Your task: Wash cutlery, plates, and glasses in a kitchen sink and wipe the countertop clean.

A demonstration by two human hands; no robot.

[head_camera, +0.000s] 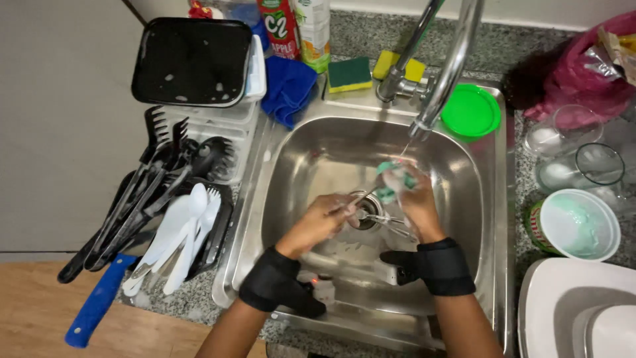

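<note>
Nearest the camera, two black fabric wrist bands wrap the forearms at 6 o'clock. The left hand pinches the handle of a thin metal utensil, blurred, over the drain at the middle of the shiny steel sink. The right hand is curled around a soapy green-and-white sponge, pressed to the utensil's tip beneath the curved chrome tap. At 9 o'clock, smooth white plastic spoons lie beside black plastic utensils. At 12 o'clock sit two rectangular scouring sponges. A round green lid rests at 1 o'clock.
</note>
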